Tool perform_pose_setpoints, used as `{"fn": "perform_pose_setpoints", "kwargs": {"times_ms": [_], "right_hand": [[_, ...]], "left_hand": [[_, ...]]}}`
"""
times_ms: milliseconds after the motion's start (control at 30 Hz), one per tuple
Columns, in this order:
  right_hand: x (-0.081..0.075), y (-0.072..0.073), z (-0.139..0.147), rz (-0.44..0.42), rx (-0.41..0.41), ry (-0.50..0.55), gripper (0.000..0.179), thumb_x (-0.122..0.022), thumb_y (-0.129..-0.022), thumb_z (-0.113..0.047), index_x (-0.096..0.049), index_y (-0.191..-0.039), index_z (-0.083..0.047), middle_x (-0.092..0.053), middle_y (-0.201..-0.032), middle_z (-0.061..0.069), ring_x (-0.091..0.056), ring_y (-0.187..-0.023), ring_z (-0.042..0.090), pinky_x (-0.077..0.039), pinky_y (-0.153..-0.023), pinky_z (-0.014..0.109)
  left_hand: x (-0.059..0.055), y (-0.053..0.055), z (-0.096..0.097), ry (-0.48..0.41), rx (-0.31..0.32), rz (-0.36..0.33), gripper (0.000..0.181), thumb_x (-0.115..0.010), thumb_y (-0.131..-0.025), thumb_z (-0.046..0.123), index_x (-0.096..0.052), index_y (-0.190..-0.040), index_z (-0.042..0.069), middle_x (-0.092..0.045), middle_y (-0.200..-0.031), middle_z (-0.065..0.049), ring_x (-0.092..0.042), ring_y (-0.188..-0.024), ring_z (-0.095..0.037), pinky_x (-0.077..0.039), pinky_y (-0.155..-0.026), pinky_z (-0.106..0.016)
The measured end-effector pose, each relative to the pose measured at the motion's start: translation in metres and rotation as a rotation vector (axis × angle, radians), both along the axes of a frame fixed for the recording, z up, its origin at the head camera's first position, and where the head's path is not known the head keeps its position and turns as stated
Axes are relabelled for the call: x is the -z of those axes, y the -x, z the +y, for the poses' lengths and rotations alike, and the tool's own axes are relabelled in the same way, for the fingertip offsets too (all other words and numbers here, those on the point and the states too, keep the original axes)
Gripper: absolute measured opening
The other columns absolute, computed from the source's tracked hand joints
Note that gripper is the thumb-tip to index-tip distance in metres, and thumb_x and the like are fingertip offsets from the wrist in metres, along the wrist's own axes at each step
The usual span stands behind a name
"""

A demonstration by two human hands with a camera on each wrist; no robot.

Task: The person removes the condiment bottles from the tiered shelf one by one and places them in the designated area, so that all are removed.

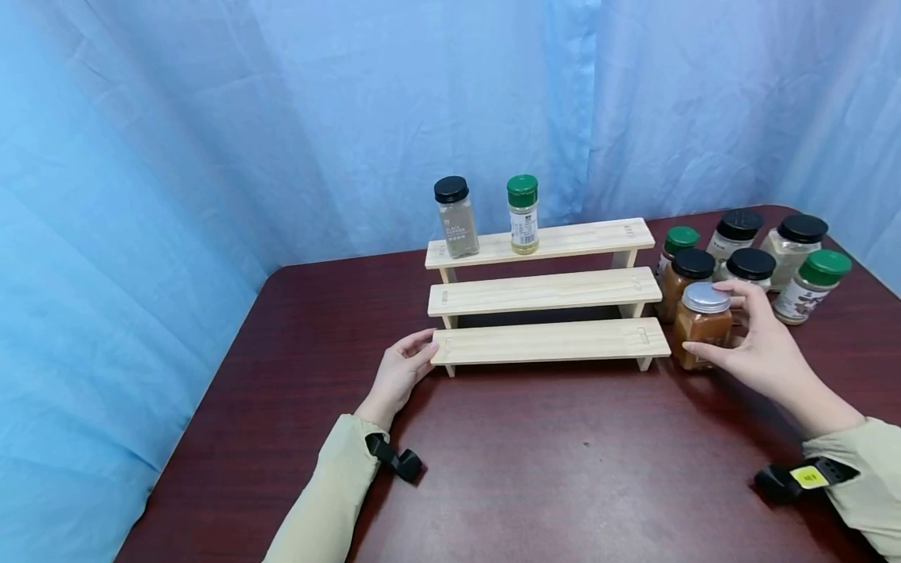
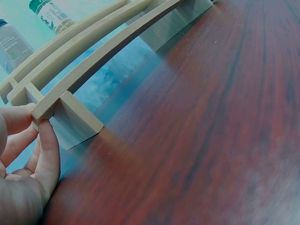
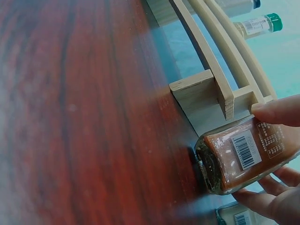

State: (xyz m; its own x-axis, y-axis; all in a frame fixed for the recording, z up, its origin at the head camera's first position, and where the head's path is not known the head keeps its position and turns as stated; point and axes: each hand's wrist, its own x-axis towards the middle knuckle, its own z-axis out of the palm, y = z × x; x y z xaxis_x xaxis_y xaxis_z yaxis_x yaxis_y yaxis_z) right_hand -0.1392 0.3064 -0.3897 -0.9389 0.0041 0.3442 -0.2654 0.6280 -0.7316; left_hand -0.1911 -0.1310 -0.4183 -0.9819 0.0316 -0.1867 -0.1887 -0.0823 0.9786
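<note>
My left hand [image 1: 399, 374] pinches the left end of the bottom step of a three-tier wooden spice rack [image 1: 549, 342]. In the left wrist view, thumb and fingers close on that step's corner. At the rack's right end, my right hand [image 1: 763, 344] grips a square spice jar [image 1: 704, 324] of orange-brown powder with a silver lid. Its thumb lies on the near side, the fingers behind. The right wrist view shows a barcode on the jar. On the top step stand a black-lidded black pepper jar [image 1: 459, 223] and a green-capped jar [image 1: 523, 219].
Several more spice jars crowd the right side, among them a black-lidded brown one [image 1: 679, 289] and a green-capped one [image 1: 802, 301]. Blue curtains [image 1: 394, 117] hang behind and at both sides of the dark red wooden table [image 1: 549, 461].
</note>
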Motion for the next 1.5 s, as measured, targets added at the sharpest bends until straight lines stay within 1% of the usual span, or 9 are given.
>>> {"fn": "perform_pose_setpoints", "kwargs": {"times_ms": [133, 400, 533, 867, 1100, 1200, 1300, 1400, 1500], "right_hand": [[0.001, 0.000, 0.001, -0.008, 0.006, 0.013, 0.085, -0.075, -0.072, 0.008, -0.023, -0.139, -0.004, -0.040, -0.112, 0.014, -0.036, -0.090, -0.021, -0.035, -0.068, -0.003], [0.003, 0.000, 0.001, 0.018, 0.013, 0.041, 0.084, -0.076, -0.072, 0.007, -0.027, -0.139, -0.006, -0.037, -0.107, -0.021, -0.038, -0.091, -0.022, -0.036, -0.070, -0.003], [0.004, -0.001, 0.003, 0.034, 0.020, 0.034, 0.083, -0.077, -0.071, 0.008, -0.030, -0.138, -0.005, -0.039, -0.105, -0.027, -0.041, -0.089, -0.023, -0.037, -0.070, -0.003], [0.003, -0.002, 0.007, 0.034, 0.018, 0.030, 0.079, -0.077, -0.071, 0.009, -0.034, -0.136, -0.005, -0.039, -0.105, -0.028, -0.042, -0.089, -0.022, -0.037, -0.072, -0.003], [0.001, -0.001, 0.012, 0.000, 0.019, 0.045, 0.074, -0.076, -0.075, 0.002, -0.036, -0.136, -0.012, -0.039, -0.106, -0.026, -0.044, -0.088, -0.020, -0.037, -0.071, -0.003], [0.009, 0.003, 0.022, -0.016, 0.028, 0.065, 0.074, -0.076, -0.077, -0.001, -0.036, -0.136, -0.018, -0.040, -0.108, -0.024, -0.045, -0.090, -0.019, -0.039, -0.069, -0.002], [0.021, 0.011, 0.036, -0.002, 0.047, 0.064, 0.077, -0.077, -0.076, -0.001, -0.036, -0.137, -0.023, -0.043, -0.110, -0.023, -0.048, -0.090, -0.020, -0.042, -0.068, -0.001], [0.030, 0.020, 0.049, 0.052, 0.046, 0.051, 0.079, -0.076, -0.074, 0.003, -0.037, -0.138, -0.022, -0.048, -0.112, -0.019, -0.052, -0.090, -0.017, -0.044, -0.069, 0.001], [0.031, 0.027, 0.058, 0.098, 0.044, 0.047, 0.079, -0.075, -0.074, 0.006, -0.038, -0.138, -0.021, -0.051, -0.114, -0.015, -0.055, -0.092, -0.015, -0.044, -0.070, 0.001]], "left_hand": [[-0.001, 0.000, 0.000, 0.008, -0.004, -0.001, 0.039, -0.056, -0.093, 0.001, -0.052, -0.131, -0.004, -0.057, -0.084, 0.004, -0.058, -0.072, -0.002, -0.049, -0.065, -0.015], [-0.001, 0.000, 0.000, 0.006, -0.003, 0.004, 0.038, -0.056, -0.093, 0.000, -0.052, -0.131, -0.005, -0.057, -0.084, 0.004, -0.058, -0.072, -0.002, -0.049, -0.065, -0.015], [-0.001, 0.000, 0.000, 0.001, -0.005, 0.003, 0.038, -0.055, -0.093, 0.000, -0.051, -0.131, -0.006, -0.057, -0.083, 0.004, -0.058, -0.072, -0.002, -0.049, -0.065, -0.015], [-0.001, 0.000, 0.001, 0.002, 0.000, 0.009, 0.038, -0.056, -0.093, 0.000, -0.052, -0.130, -0.007, -0.056, -0.082, 0.004, -0.058, -0.072, -0.002, -0.050, -0.065, -0.015], [-0.001, -0.001, 0.000, 0.004, -0.004, 0.009, 0.038, -0.055, -0.093, 0.000, -0.052, -0.130, -0.006, -0.056, -0.082, 0.005, -0.057, -0.071, -0.002, -0.049, -0.064, -0.015], [0.000, 0.000, 0.000, -0.003, 0.001, 0.010, 0.038, -0.055, -0.093, 0.000, -0.051, -0.131, -0.007, -0.056, -0.082, 0.005, -0.057, -0.071, -0.002, -0.049, -0.064, -0.015], [0.001, 0.000, 0.000, -0.006, 0.009, 0.009, 0.038, -0.054, -0.094, 0.000, -0.050, -0.131, -0.006, -0.057, -0.084, 0.004, -0.058, -0.073, -0.002, -0.049, -0.065, -0.015], [0.002, 0.001, 0.000, -0.007, 0.009, 0.005, 0.039, -0.055, -0.094, 0.001, -0.051, -0.132, -0.005, -0.057, -0.086, 0.004, -0.059, -0.074, -0.002, -0.049, -0.066, -0.016], [0.001, 0.001, 0.000, -0.004, 0.004, 0.008, 0.038, -0.055, -0.094, 0.001, -0.051, -0.131, -0.005, -0.057, -0.084, 0.005, -0.058, -0.072, -0.002, -0.049, -0.065, -0.015]]}}
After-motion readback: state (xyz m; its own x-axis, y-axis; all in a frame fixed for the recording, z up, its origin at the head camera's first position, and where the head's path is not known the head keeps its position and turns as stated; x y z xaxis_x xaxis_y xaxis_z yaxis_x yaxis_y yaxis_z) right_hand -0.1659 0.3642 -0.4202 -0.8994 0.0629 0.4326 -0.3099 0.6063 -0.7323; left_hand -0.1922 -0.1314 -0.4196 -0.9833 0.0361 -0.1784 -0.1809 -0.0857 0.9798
